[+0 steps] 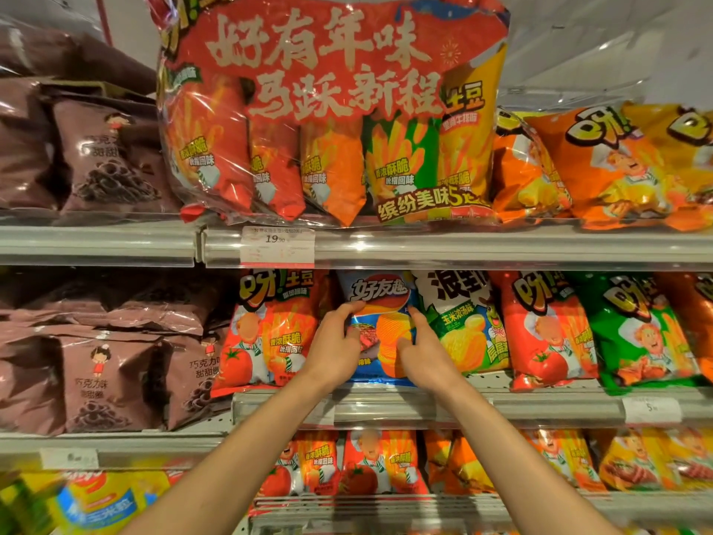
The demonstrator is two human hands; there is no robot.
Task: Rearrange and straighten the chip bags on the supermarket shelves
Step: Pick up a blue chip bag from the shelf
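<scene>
A blue chip bag (380, 299) stands upright on the middle shelf (424, 403), between a red tomato-flavour bag (266, 330) and a white-and-green corn-flavour bag (468, 326). My left hand (335, 343) grips the blue bag's left edge, fingers curled over its front. On the right side of that bag my right hand (422, 347) holds it, with the index finger up along its right edge and the thumb on its front. Both forearms reach up from the bottom of the view.
A large red multipack (332, 110) fills the top shelf, with orange bags (602, 164) to its right. Brown chocolate-snack bags (104, 380) stack at the left. Red and green bags (632, 334) stand at the right. Below sit several more red and orange bags (378, 461).
</scene>
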